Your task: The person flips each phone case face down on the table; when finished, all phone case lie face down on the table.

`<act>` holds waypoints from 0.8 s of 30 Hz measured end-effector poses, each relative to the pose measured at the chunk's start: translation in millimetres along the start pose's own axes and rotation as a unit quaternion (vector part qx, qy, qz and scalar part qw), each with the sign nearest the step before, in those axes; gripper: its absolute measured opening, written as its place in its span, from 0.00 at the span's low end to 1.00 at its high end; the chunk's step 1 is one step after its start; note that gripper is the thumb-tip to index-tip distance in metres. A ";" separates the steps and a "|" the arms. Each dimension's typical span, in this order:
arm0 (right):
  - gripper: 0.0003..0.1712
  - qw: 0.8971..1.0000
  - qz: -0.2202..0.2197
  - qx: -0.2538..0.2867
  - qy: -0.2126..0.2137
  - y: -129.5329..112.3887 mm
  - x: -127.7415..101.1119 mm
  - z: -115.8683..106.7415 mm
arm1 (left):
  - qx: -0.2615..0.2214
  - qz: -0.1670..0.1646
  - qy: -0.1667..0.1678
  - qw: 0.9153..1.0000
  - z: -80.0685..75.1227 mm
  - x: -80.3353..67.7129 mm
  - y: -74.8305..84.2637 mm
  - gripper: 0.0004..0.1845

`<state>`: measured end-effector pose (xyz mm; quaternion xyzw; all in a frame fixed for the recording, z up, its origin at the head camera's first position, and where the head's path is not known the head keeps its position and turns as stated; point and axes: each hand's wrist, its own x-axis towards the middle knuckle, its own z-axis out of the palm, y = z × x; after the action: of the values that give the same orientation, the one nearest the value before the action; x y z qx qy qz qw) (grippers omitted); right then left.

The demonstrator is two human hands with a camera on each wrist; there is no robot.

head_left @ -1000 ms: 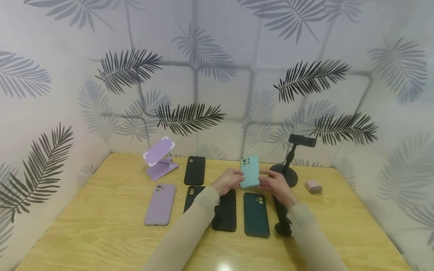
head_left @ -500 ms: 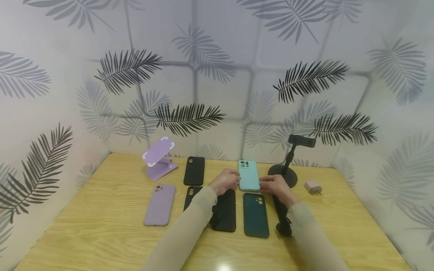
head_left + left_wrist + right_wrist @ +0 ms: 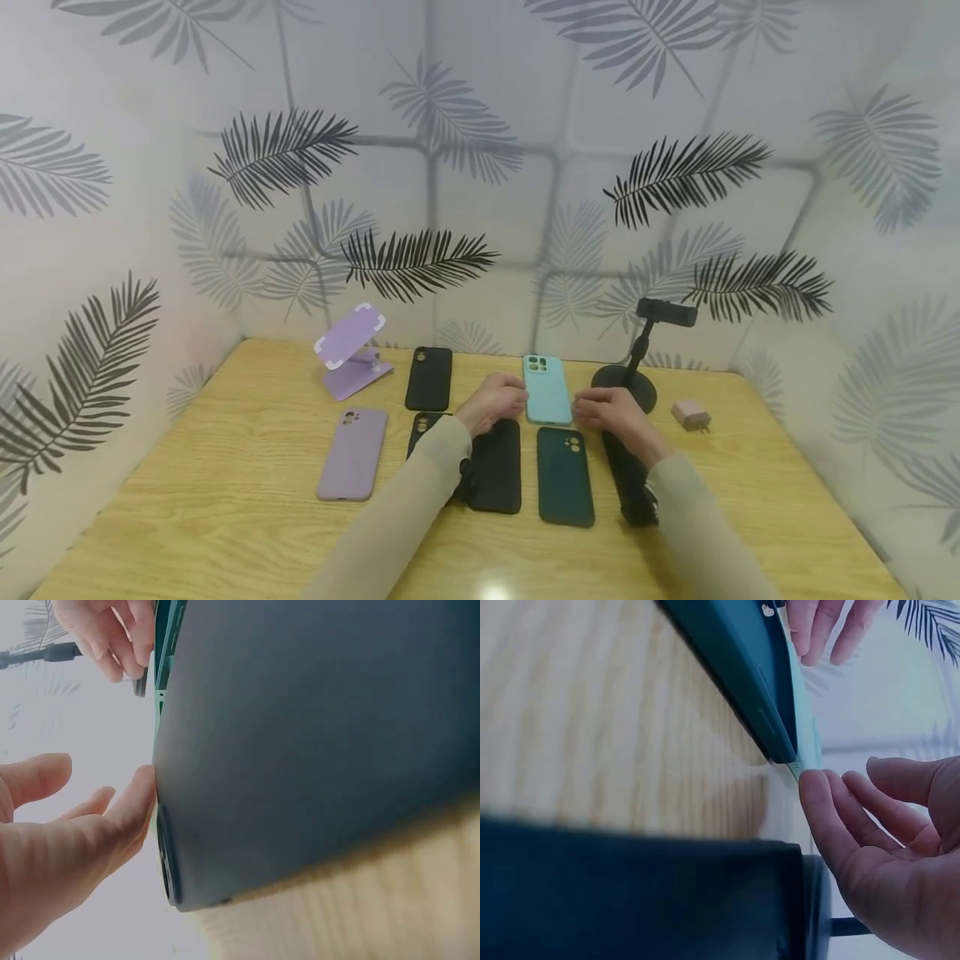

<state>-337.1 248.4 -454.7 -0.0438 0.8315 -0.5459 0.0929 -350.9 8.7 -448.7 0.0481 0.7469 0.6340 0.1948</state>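
A light blue phone case with a camera cutout lies flat at the back of the table. Close by its left edge is my left hand, fingers relaxed and thumb apart in the left wrist view. My right hand hovers just off the right edge, fingers loosely bent and holding nothing. In front of the light blue case lies a dark teal phone case. A black phone case lies below my left hand, partly covered. Under my right wrist is another dark phone case, mostly hidden.
A purple phone stand and a black phone case stand or lie at the back left. Nearer lies a lilac phone case. On the right are a black phone holder and a pink charger plug.
The light blue phone case was held up and tilted between both hands; it now lies flat on the table. Both hands have let go, and the left hand has drawn slightly left.
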 end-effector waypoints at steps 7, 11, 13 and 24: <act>0.21 0.997 -0.027 -0.071 -0.021 -4.6 -23.2 -2.6 | -0.014 0.026 -0.030 0.999 -3.7 -20.2 1.5 0.23; 0.21 0.996 -0.026 -0.078 -0.038 -1.0 -35.3 -4.7 | -0.032 0.026 -0.063 0.997 -4.5 -33.1 1.4 0.24; 0.20 0.996 -0.018 -0.076 -0.046 0.1 -40.6 -5.8 | -0.029 0.024 -0.073 0.997 -4.2 -38.0 0.2 0.23; 0.18 0.991 0.006 -0.084 -0.105 -8.4 -63.6 1.0 | -0.006 0.016 -0.149 0.989 4.8 -62.5 -7.5 0.25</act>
<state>-274.8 255.2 -440.6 -0.1031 0.8601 -0.4663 0.1793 -290.4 -8.2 -442.1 0.1526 0.7047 0.6274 0.2941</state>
